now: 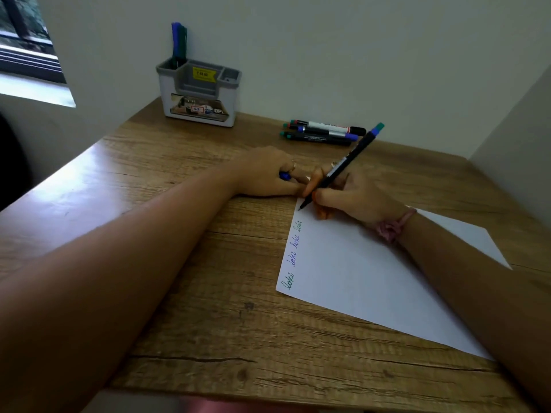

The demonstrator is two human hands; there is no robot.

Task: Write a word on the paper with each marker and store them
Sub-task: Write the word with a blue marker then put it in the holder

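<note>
A white sheet of paper (363,272) lies on the wooden desk, with three small handwritten words along its left edge. My right hand (354,198) grips a black marker (343,168) with a blue and teal end, its tip touching the paper's top left corner. My left hand (268,171) rests on the desk beside that corner, fingers curled round a blue cap (284,175). Three markers (322,131) lie side by side at the back of the desk. A grey and white organiser (198,93) stands at the back left with two markers (179,40) upright in it.
The desk (208,293) sits in a corner, walls close behind and to the right. A window is at the far left. The desk's front edge runs along the bottom of the view.
</note>
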